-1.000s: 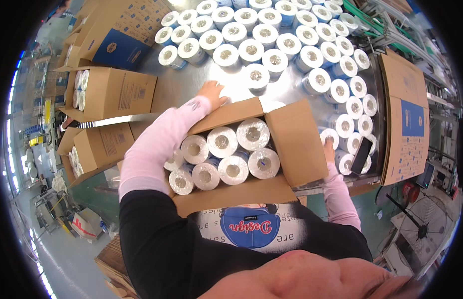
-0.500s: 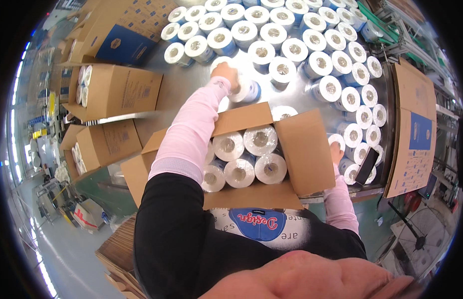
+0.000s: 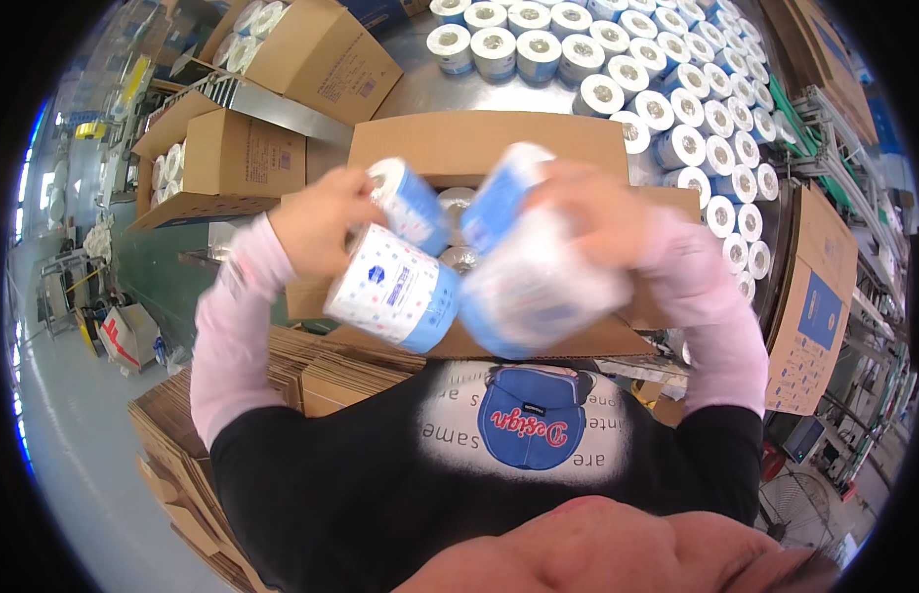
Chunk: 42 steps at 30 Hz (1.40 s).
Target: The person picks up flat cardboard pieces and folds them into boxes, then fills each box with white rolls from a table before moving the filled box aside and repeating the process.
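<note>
My left hand is closed on two wrapped paper rolls, a white and blue dotted roll and a second roll beyond it. Gripped in my right hand are two more: a motion-smeared roll and a blue-and-white roll behind it. All four tilt inward over an open cardboard box whose flaps are spread. Between the held rolls, the tops of white rolls show inside the box. The rest of its inside is hidden.
Many upright rolls stand on the metal table ahead and right. Filled cartons are at the left, by a metal rail. Flattened cardboard is stacked near my left side. Another carton stands at the right.
Both hands have come from the table to above the box, now each with two rolls. The far box flap stands in a different position, and my view has shifted.
</note>
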Each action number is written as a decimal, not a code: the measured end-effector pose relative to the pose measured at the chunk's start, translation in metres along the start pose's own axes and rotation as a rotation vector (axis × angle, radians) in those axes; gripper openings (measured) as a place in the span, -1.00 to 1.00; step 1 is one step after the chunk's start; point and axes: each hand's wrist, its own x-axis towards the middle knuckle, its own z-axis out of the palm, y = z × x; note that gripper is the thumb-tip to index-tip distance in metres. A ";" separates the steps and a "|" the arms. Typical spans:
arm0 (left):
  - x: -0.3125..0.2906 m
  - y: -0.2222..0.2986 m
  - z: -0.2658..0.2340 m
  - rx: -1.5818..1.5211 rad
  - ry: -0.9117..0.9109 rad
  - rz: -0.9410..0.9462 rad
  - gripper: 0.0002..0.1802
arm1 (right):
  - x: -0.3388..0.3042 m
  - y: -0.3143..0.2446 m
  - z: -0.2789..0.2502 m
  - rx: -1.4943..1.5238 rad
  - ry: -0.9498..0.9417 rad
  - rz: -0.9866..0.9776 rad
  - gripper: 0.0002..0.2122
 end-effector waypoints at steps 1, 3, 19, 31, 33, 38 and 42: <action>-0.015 -0.001 0.020 0.172 0.029 -0.067 -0.69 | 0.036 -0.024 0.038 -0.493 -0.082 0.233 -0.64; -0.019 -0.009 0.057 0.197 0.037 -0.128 -0.65 | 0.062 -0.002 0.116 -0.671 0.099 0.134 -0.67; 0.380 -0.065 0.125 -0.282 0.256 -0.026 -0.54 | -0.058 0.080 -0.014 -0.579 0.665 0.369 -0.72; 0.478 -0.038 0.201 0.439 0.091 -0.226 -0.53 | -0.221 0.268 -0.150 -1.120 -0.117 0.982 -0.77; 0.473 -0.038 0.189 0.502 -0.010 -0.179 -0.50 | -0.226 0.282 -0.141 -1.253 -0.072 0.891 -0.81; 0.432 -0.055 0.133 -0.024 0.003 -0.400 -0.34 | -0.199 0.267 -0.092 -1.028 0.139 1.049 -0.74; 0.389 -0.062 0.083 -0.736 0.283 -0.130 -0.63 | -0.254 0.295 -0.090 -0.674 0.857 0.998 -0.67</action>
